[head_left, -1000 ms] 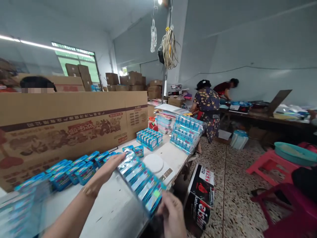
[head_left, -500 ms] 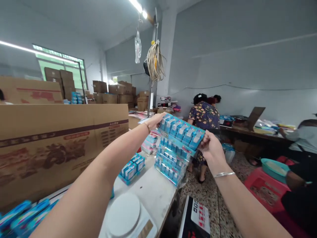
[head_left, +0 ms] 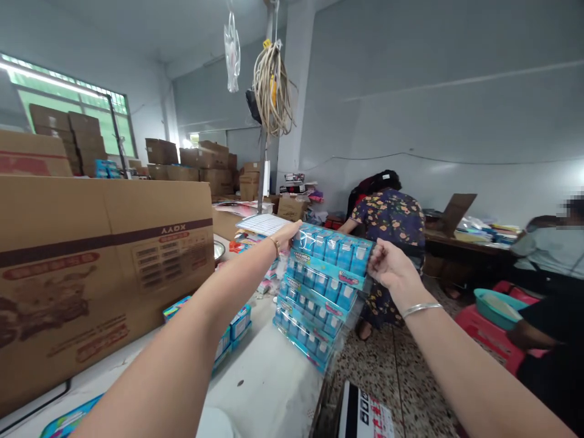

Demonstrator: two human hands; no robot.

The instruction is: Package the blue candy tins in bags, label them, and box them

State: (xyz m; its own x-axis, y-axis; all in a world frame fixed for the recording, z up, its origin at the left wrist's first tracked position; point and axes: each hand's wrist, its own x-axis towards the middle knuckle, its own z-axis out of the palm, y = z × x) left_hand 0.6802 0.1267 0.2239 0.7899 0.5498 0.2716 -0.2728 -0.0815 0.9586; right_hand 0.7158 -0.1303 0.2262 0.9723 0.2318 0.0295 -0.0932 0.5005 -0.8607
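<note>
Both my arms reach forward over the white table [head_left: 269, 383]. My left hand [head_left: 286, 233] grips the far left end of a shrink-wrapped pack of blue boxes [head_left: 333, 252]. My right hand [head_left: 387, 267] is closed on the pack's right end. The pack rests on top of a stack of like packs [head_left: 310, 316] at the table's right edge. A smaller group of blue boxes [head_left: 232, 328] lies on the table under my left forearm.
A large brown carton [head_left: 100, 267] lines the table's left side. A person in a flowered dress [head_left: 392, 225] bends at a bench behind the stack. Another person sits at right beside a red stool [head_left: 483, 328] with a teal basin [head_left: 497, 304]. A printed box [head_left: 365, 413] stands on the floor.
Both hands carried the pack from near my body up and out to the stack at the table's end. Over the last half second it settled slightly lower on the stack.
</note>
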